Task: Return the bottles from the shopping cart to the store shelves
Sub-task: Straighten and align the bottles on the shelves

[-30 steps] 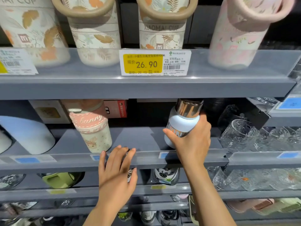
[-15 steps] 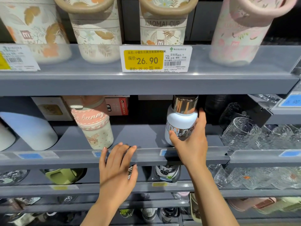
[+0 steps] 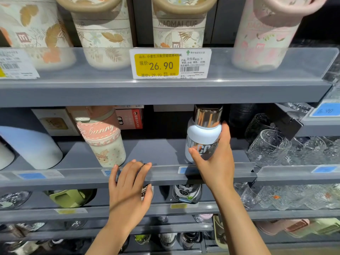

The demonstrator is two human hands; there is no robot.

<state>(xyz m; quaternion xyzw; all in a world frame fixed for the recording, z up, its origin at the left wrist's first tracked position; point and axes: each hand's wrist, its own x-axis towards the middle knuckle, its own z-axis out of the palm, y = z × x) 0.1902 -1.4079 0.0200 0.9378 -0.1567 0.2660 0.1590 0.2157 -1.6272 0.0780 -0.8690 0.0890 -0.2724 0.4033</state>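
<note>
Gripping a white bottle point(image 3: 202, 142) around its lower body, the right hand point(image 3: 214, 161) kept it upright on the second grey shelf point(image 3: 158, 153), thumb on the near left side and fingers wrapped round the right. The bottle stood behind the clear front rail point(image 3: 230, 171), its base hidden by the rail and the palm, so whether it already rested on the shelf board could not be told. The grasp low on the body probably served to steady the tall, narrow bottle while it was set down, and left the cap free to pass under the shelf above point(image 3: 165, 92).

The left hand point(image 3: 128, 188) was open and empty, its fingers spread flat against the rail's front edge, apparently as a brace for the reach; it touched no bottle.

The bottle had a matt white body with rounded shoulders, a dark band with bold pale lettering partly covered by the fingers, and a polished metal cap point(image 3: 207, 116) that mirrored the shop lights. The smooth finish suggested a slippery surface that called for a full wrap of the hand.

A pink-and-cream "bunny" cup point(image 3: 104, 144) stood well to its left with bare shelf between, and clear glassware point(image 3: 270, 146) was near on the right. Above, leaf-patterned cups point(image 3: 104, 39) flanked a yellow price tag point(image 3: 156, 65) reading 26.90. The shopping cart was out of view.
</note>
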